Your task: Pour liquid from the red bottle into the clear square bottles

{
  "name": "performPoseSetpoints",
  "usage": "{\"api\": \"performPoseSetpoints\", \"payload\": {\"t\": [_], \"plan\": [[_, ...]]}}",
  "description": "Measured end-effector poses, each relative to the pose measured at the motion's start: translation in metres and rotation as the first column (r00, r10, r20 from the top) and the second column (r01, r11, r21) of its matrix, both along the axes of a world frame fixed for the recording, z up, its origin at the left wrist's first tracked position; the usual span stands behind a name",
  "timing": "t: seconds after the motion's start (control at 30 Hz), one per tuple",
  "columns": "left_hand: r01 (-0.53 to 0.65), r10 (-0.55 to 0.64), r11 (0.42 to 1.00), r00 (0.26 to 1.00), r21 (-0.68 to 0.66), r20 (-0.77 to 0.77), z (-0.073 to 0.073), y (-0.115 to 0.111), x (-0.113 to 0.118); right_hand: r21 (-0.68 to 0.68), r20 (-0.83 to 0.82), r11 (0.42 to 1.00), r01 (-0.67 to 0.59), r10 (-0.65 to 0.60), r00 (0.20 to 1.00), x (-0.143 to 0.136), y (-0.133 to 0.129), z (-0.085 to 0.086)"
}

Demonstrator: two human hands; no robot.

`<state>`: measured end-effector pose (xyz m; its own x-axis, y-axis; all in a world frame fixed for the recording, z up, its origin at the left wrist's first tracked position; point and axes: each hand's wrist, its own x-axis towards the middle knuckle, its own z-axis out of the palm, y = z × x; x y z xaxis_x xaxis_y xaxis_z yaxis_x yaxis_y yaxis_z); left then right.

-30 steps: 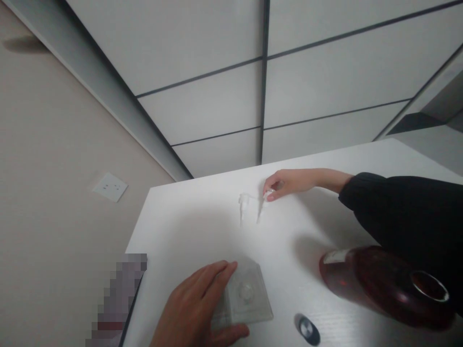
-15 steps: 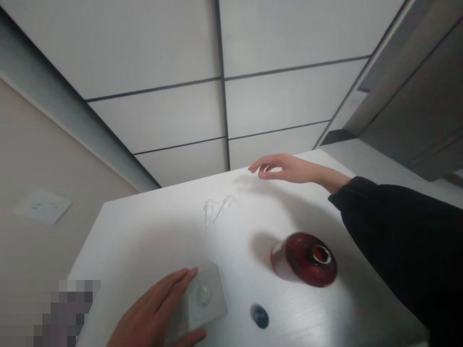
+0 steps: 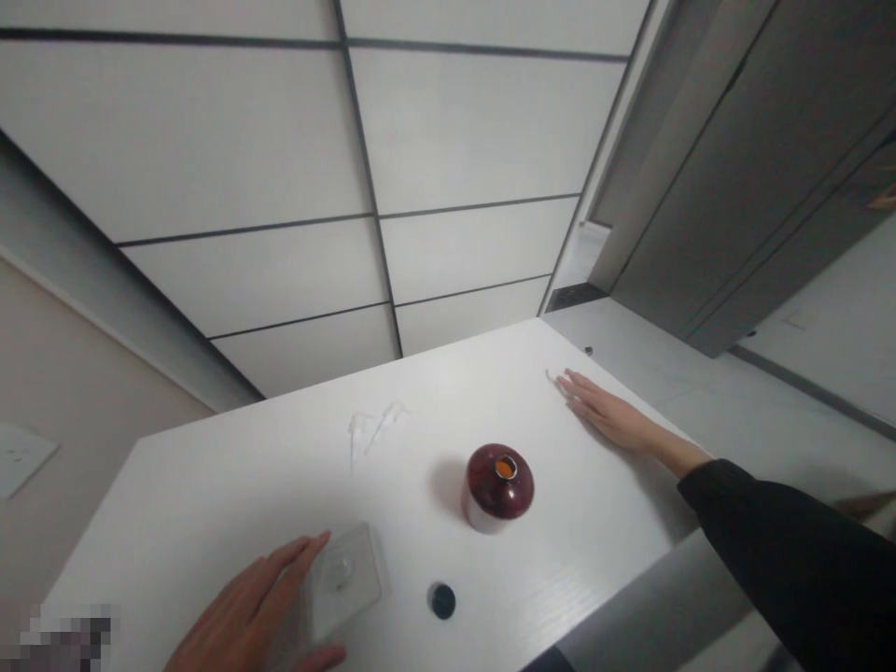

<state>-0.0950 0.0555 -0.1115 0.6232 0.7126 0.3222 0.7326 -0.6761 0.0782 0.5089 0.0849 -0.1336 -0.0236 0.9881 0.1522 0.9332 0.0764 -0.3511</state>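
My left hand (image 3: 259,607) is closed round a clear, flat plastic box (image 3: 346,579) at the table's near left, thumb on the near side and fingers on the far side. My right hand (image 3: 606,411) lies flat near the table's right edge, fingers stretched out, touching or just above the surface. By its fingertips is a small thin pale item, too faint to name. Between the hands stands a dark red bottle (image 3: 500,485) with an open neck. A round black cap (image 3: 443,601) lies in front of it. Two small clear plastic pieces (image 3: 374,429) lie further back.
The white table (image 3: 266,467) ends at a panelled white wall or cabinet front (image 3: 245,140). At the left is a wall socket (image 3: 24,457). A small dark round object (image 3: 589,351) is beyond the table's right edge.
My right hand has come down from above the table's back to its right side, its fingers now straightened. The view has turned right. My left hand still holds the box.
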Motion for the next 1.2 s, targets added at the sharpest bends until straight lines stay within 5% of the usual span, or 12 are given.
{"api": "performPoseSetpoints", "payload": {"t": [0.13, 0.27, 0.53, 0.67, 0.93, 1.2], "plan": [[-0.068, 0.067, 0.996, 0.998, -0.064, -0.011, 0.029, -0.007, 0.018, -0.022, 0.023, 1.0, 0.021, -0.02, 1.0, -0.014, -0.007, -0.009], [-0.064, 0.058, 0.991, 0.997, -0.121, -0.052, 0.049, -0.01, 0.032, -0.032, 0.004, 0.999, -0.019, 0.019, 1.0, -0.032, -0.042, -0.011], [-0.077, 0.059, 0.98, 0.993, -0.184, -0.098, 0.058, -0.011, 0.033, 0.098, 0.098, 0.975, -0.198, 0.188, 0.977, -0.114, -0.168, -0.011], [-0.086, 0.068, 0.979, 0.993, -0.186, -0.1, 0.059, -0.013, 0.028, 0.125, 0.142, 0.951, -0.282, 0.264, 0.954, -0.159, -0.199, -0.002], [-0.117, 0.096, 0.976, 0.988, -0.182, -0.123, 0.063, -0.023, 0.016, 0.154, 0.165, 0.913, -0.377, 0.352, 0.921, -0.204, -0.196, 0.004], [-0.125, 0.108, 0.983, 0.986, -0.132, -0.129, 0.062, -0.034, 0.001, 0.127, 0.135, 0.845, -0.52, 0.505, 0.853, -0.247, -0.159, 0.013]]}}
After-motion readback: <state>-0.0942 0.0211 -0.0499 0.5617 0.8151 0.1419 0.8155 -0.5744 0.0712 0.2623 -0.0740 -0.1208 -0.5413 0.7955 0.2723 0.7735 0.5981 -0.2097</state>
